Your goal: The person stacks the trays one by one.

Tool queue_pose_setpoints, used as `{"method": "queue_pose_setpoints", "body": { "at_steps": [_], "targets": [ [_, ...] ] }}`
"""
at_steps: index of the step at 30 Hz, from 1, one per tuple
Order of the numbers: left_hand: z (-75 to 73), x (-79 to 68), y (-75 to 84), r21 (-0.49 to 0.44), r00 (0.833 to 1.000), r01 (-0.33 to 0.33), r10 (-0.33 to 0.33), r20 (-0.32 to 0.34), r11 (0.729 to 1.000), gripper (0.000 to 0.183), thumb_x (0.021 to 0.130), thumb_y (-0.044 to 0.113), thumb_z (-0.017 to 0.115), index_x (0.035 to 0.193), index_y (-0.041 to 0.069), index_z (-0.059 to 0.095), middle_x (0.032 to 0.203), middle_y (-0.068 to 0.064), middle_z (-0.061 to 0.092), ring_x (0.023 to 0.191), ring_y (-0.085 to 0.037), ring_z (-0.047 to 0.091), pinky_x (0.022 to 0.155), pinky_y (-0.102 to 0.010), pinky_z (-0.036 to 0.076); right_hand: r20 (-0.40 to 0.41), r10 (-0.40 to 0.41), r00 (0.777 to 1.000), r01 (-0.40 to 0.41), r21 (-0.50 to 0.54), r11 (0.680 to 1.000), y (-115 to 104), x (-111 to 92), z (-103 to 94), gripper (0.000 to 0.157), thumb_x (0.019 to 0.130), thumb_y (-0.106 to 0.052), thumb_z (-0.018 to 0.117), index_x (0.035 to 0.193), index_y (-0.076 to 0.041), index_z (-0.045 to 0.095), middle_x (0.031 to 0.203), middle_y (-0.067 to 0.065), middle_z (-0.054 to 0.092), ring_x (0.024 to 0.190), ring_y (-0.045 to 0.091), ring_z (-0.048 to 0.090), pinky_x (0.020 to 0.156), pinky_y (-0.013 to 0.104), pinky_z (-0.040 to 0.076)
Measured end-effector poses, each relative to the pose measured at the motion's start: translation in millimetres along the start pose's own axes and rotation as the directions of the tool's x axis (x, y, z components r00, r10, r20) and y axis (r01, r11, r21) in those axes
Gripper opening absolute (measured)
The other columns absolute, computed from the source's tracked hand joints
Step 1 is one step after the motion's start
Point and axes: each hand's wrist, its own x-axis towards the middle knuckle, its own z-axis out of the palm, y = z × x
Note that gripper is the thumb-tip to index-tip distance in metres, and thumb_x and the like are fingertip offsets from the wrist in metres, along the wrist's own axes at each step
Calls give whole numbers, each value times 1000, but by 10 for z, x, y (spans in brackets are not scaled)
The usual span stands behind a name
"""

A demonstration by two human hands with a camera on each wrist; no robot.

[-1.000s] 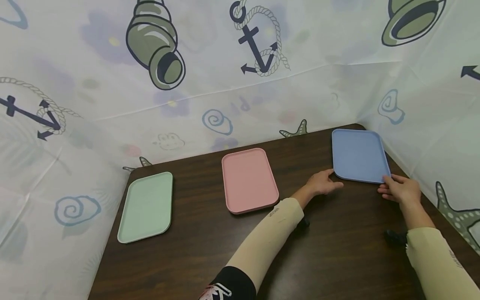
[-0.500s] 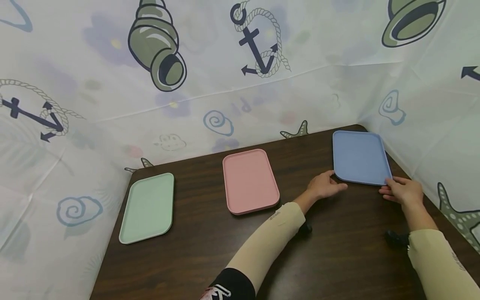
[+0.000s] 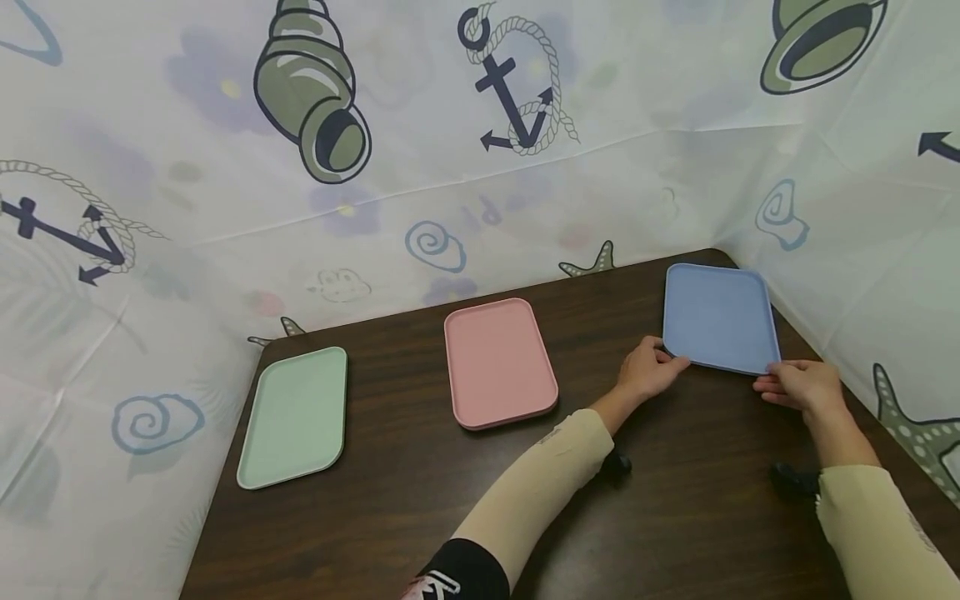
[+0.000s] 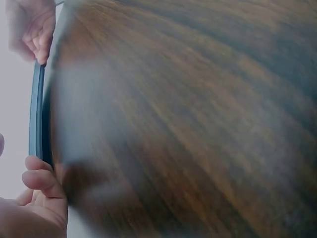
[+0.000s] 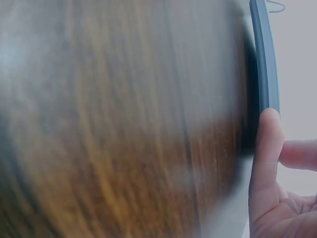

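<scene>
A blue rectangular tray (image 3: 720, 318) with a raised rim lies at the far right corner of the brown table. My left hand (image 3: 648, 368) grips its near left corner, thumb at the front edge and fingers at the side. At the near right corner my right hand (image 3: 808, 386) pinches the rim, its other fingers below the edge. The left wrist view catches both hands at the tray's edge, which appears as a thin blue strip (image 4: 36, 111). In the right wrist view the fingertip of my right hand (image 5: 270, 163) meets the blue rim (image 5: 266, 54).
A pink tray (image 3: 501, 363) lies left of the left hand, mid-table, and a green tray (image 3: 294, 418) sits at the table's left side. Patterned cloth walls (image 3: 480, 192) stand along the back and both sides of the dark wooden table (image 3: 675, 517).
The blue tray has slid slightly toward me. My left hand's thumb and fingers have come in from beside the corner onto it, while the right hand keeps its pinch.
</scene>
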Motion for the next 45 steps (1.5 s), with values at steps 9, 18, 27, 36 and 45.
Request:
{"method": "queue_pose_setpoints", "body": {
  "at_steps": [9,18,27,36,45],
  "targets": [
    [21,47,-66,-166,997,61,-69,-39,984,35,87,36,74,114,16,63,93,7,66,83,-8,60,75,-24,47,33,12,999,-11,-22,1000,-13,-112,23,54,102,-12,43,140,23,24,69,-4,68,65,10,70,65,29,56],
    [-25,73,-84,-395,990,85,-121,-68,915,19,90,25,72,103,12,68,77,8,62,57,-8,54,53,-24,44,41,-53,998,53,-13,998,-4,-190,34,57,102,-13,46,139,22,22,70,-4,68,65,10,70,64,29,56],
    [-102,26,-43,-306,997,29,-50,-60,952,24,88,19,74,110,12,71,71,5,66,63,-6,57,61,-23,44,40,-121,992,123,-67,990,-45,-344,9,64,101,-16,46,140,25,16,71,-8,67,65,9,70,64,30,56],
    [-137,-87,34,-340,999,10,-27,-46,940,22,88,18,74,108,12,69,70,5,66,60,-6,57,57,-22,42,20,-163,987,163,-24,986,31,-323,-111,52,99,-17,54,129,20,33,69,-1,68,62,15,70,58,32,56],
    [-212,-180,-39,-414,999,-41,27,-40,909,20,90,13,70,110,9,66,76,-7,70,62,-15,60,54,-21,42,55,-212,976,213,-9,977,-140,-515,-38,45,99,-11,53,125,20,32,69,-2,69,60,13,69,56,30,56]
  ]
}}
